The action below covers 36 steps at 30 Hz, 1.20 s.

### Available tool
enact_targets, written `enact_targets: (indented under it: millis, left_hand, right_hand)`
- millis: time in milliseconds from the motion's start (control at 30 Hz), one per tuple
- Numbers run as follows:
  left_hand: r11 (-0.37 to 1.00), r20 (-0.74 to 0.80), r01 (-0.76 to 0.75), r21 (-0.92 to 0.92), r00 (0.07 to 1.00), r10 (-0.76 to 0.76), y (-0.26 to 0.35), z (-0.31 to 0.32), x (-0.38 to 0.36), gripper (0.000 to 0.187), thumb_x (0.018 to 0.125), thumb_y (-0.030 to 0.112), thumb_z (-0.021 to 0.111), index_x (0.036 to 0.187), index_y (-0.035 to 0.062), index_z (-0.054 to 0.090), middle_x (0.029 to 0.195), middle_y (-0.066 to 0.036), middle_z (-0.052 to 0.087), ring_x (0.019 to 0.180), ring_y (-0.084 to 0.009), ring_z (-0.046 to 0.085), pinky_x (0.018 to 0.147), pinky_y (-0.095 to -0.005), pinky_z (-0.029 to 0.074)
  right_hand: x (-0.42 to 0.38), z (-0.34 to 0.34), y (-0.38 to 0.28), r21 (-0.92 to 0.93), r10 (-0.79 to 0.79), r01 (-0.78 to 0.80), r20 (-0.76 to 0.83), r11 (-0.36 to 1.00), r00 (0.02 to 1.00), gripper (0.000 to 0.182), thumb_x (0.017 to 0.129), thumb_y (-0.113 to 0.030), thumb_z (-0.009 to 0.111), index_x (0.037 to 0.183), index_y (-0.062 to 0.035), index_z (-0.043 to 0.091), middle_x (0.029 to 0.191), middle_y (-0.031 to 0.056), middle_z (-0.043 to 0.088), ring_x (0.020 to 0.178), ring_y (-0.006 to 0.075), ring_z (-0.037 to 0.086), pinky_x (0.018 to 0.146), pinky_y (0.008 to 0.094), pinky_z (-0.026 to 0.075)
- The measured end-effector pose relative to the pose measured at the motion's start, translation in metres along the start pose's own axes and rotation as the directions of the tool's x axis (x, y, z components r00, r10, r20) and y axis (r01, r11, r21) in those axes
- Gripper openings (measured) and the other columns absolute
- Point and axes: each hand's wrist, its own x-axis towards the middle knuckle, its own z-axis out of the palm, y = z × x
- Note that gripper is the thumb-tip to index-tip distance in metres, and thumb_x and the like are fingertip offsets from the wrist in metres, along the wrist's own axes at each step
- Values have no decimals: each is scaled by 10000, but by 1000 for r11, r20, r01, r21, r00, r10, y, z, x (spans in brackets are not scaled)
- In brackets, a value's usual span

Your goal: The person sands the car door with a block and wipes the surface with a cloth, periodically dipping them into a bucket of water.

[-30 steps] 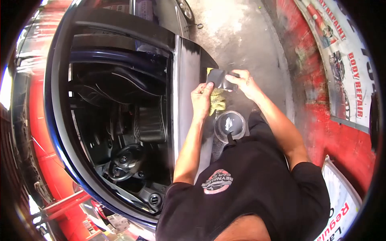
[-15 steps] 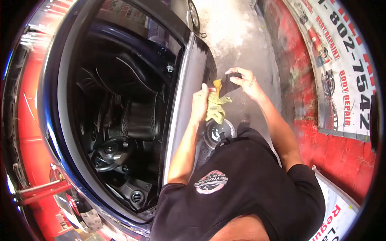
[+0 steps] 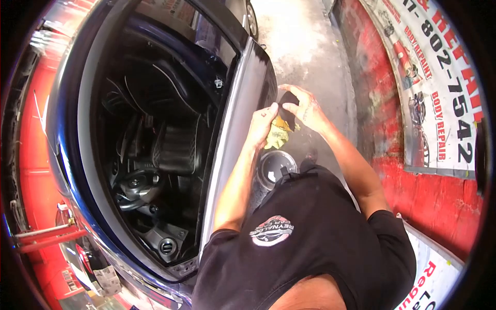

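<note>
My right hand (image 3: 306, 109) pinches a dark, thin sheet that looks like sandpaper (image 3: 289, 101), its fingers bent over the upper edge. My left hand (image 3: 262, 124) is closed right beside it, its thumb and fingertips at the sheet's near edge. From the left hand hangs a yellow-green cloth (image 3: 277, 138). A deeper yellow piece (image 3: 281, 123) shows between cloth and sheet. Both hands are in the air beside the dull grey side of a car door (image 3: 247, 85). Below them stands a round bucket (image 3: 266, 168), partly covered by my shirt.
The dark blue car (image 3: 70, 150) fills the left, its seats (image 3: 178, 147) and steering wheel (image 3: 137, 183) seen through the window opening. A red wall (image 3: 413, 194) with a printed banner (image 3: 449, 93) runs along the right. Concrete floor (image 3: 315, 57) lies between them.
My right hand has come left and closer to my left hand, bringing the dark sheet with it. The cloth now hangs more bunched up, and the view has shifted slightly.
</note>
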Motion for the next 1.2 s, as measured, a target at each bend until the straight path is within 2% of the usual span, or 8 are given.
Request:
enact_targets:
  millis: [133,233,300,400,500,833,1000,1200]
  left_hand:
    - [983,-25,-135,128,990,139,-12,0,-3,177,1005,213,770,976,39,760,858,-2,722,717,-77,644,622,-269,524]
    - [992,-58,-126,-14,991,125,-14,5,-11,133,989,165,781,982,33,760,858,-6,716,732,-85,650,636,-281,532]
    - [981,-138,-187,-53,974,178,-15,10,-16,113,977,133,787,995,25,756,880,-17,721,725,-92,652,630,-284,533]
    - [981,-130,-190,-22,974,186,-12,11,-24,116,975,126,787,1003,19,749,891,-18,721,744,-91,653,656,-277,536]
    - [980,-122,-195,-46,975,188,-19,6,-24,107,976,123,783,997,25,745,877,6,705,780,-80,635,706,-261,520]
    - [971,-86,-221,88,970,228,-18,-1,-21,180,1006,162,756,856,73,708,826,58,657,773,-42,567,724,-232,470]
    - [992,-188,-86,93,977,102,4,13,-26,255,1007,187,759,792,69,694,689,45,615,577,-60,532,546,-258,440]
    - [986,-231,-164,11,959,162,-9,0,-2,293,997,153,776,750,91,632,732,10,643,599,-88,568,558,-273,460]
  right_hand:
    - [-11,13,-4,-117,-57,32,-224,993,973,588,881,-142,795,1430,-34,610,1310,203,694,1323,385,615,1135,437,475]
    - [-18,22,6,-254,-109,32,-296,967,949,540,900,-173,802,1391,-20,636,1280,218,692,1302,406,623,1099,448,506]
    - [-24,21,11,-206,-44,32,-57,978,997,477,921,-164,795,1356,-10,675,1341,217,683,1273,371,656,1035,435,545]
    - [-31,20,14,5,57,-58,31,998,998,485,927,-243,791,1339,-4,696,1426,204,650,1294,371,650,1080,449,524]
    - [-33,20,15,-35,-34,36,47,999,998,439,936,-132,776,1353,-17,707,1442,167,665,1220,244,680,967,370,559]
    - [-31,13,20,228,183,-184,22,956,983,506,862,-7,800,1357,-61,709,1381,115,690,1210,244,668,1021,370,555]
    - [-25,4,28,610,149,-176,96,773,984,543,859,60,759,1390,-27,683,1282,127,721,1150,166,663,1006,328,556]
    - [-22,-1,30,510,173,-203,105,836,979,546,875,38,757,1410,19,649,1203,135,743,1021,156,701,898,293,584]
